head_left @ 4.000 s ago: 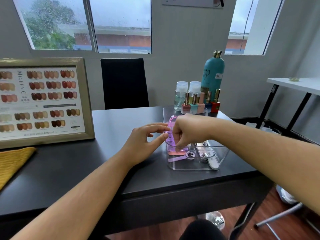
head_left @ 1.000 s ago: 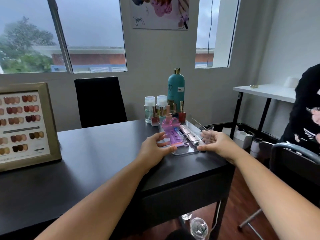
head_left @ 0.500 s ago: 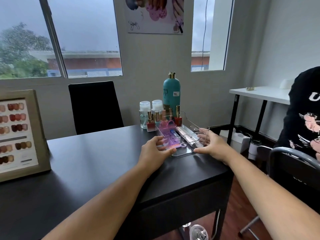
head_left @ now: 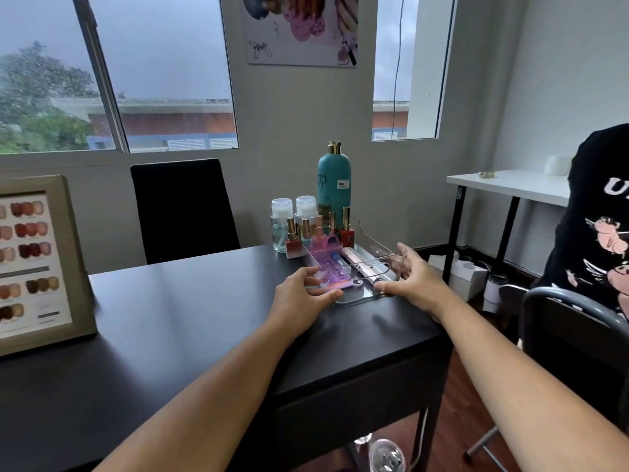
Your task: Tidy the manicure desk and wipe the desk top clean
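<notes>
A clear plastic organiser tray [head_left: 360, 298] sits on the black desk [head_left: 190, 318] near its far right corner. It holds pink and purple manicure tools [head_left: 332, 267] and a pale slim device [head_left: 360, 267]. My left hand [head_left: 303, 298] grips the tray's near left corner, thumb on the front edge. On the tray's right side my right hand [head_left: 412, 277] holds on, fingers curled round the wall. Behind the tray stand several nail polish bottles [head_left: 294, 241], two clear pump bottles [head_left: 282, 226] and a tall teal bottle [head_left: 334, 180].
A framed nail colour chart [head_left: 37, 264] stands at the desk's left. A black chair [head_left: 183, 209] faces me across the desk. At the right are a person in a black printed top [head_left: 599, 233], a grey chair back [head_left: 571, 321] and a white side table [head_left: 510, 185].
Both hands left the tools inside the tray and took hold of its sides. The tray has slid away toward the bottles at the back. My head has lifted.
</notes>
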